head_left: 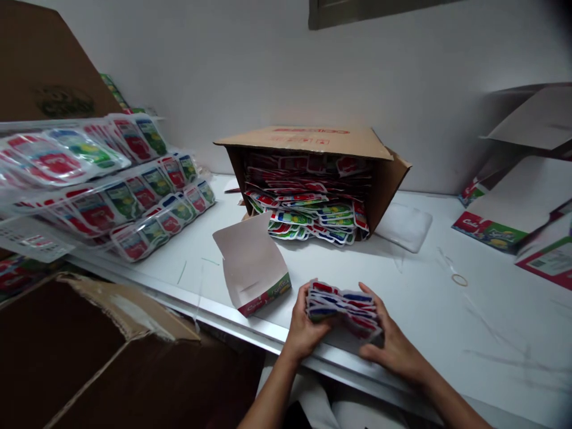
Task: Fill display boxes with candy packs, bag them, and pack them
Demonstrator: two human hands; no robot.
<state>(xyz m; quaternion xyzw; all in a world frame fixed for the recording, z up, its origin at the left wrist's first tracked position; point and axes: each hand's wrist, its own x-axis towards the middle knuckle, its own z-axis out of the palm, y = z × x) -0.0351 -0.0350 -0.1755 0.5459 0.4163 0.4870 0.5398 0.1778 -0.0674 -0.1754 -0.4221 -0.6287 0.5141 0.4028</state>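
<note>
A stack of flat colourful packets [343, 307] rests near the front edge of the white table [447, 310]. My left hand [304, 331] grips its left end and my right hand [389, 344] grips its right end, fingers curled around the stack. Just left of them stands a small open carton [252, 267] with its white lid flap raised. Behind, a brown cardboard box [313, 173] lies on its side, filled with several more of the same packets, some spilling onto the table.
Strips of sealed packets [102, 185] pile up at the left. An open brown box [102, 351] sits below the table's left edge. Flat unfolded cartons [513, 220] lie at the right, with a rubber band [459, 279] and a clear plastic bag [404, 226] nearby.
</note>
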